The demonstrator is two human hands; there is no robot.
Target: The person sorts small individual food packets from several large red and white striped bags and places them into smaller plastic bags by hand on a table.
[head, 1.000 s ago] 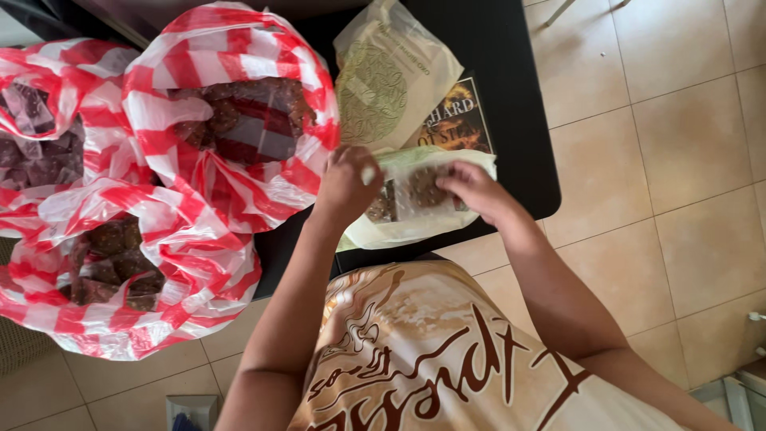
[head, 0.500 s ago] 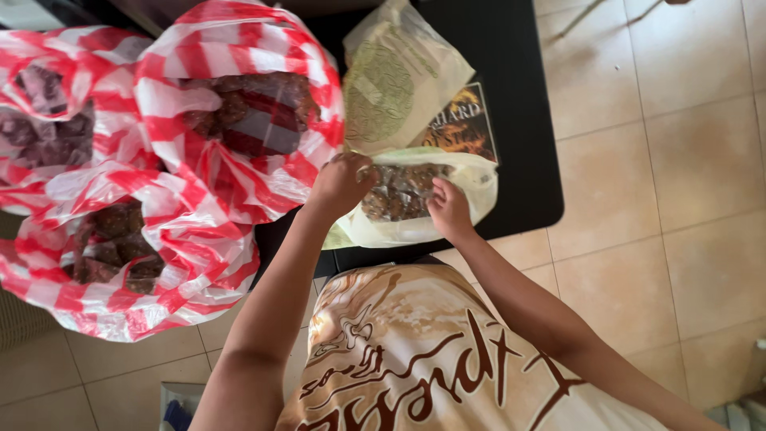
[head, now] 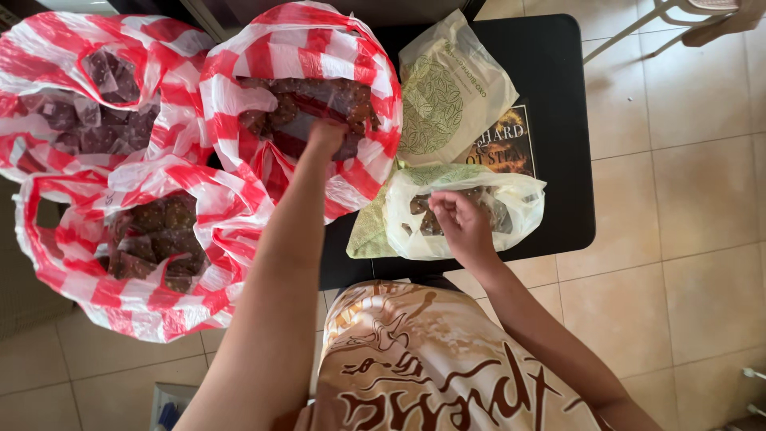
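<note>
My left hand (head: 325, 137) reaches into the middle red-and-white striped bag (head: 375, 76), fingers down among clear packets of brown pieces; whether it grips one is hidden. My right hand (head: 461, 223) rests on a white translucent bag (head: 519, 199) that holds several of the same brown packets, fingers curled at its open mouth. The bag lies on the near part of a small black table (head: 558, 88).
Two more striped bags of brown packets stand at the left (head: 48, 72) and lower left (head: 72, 287). A pale bag with green leaf print (head: 447, 88) and a dark printed sheet (head: 507, 144) lie on the table. Beige tiled floor (head: 678, 239) surrounds it; a chair leg (head: 638, 24) shows top right.
My left hand has left the white bag and moved up and left into the middle striped bag. My right hand has stayed at the white bag's mouth.
</note>
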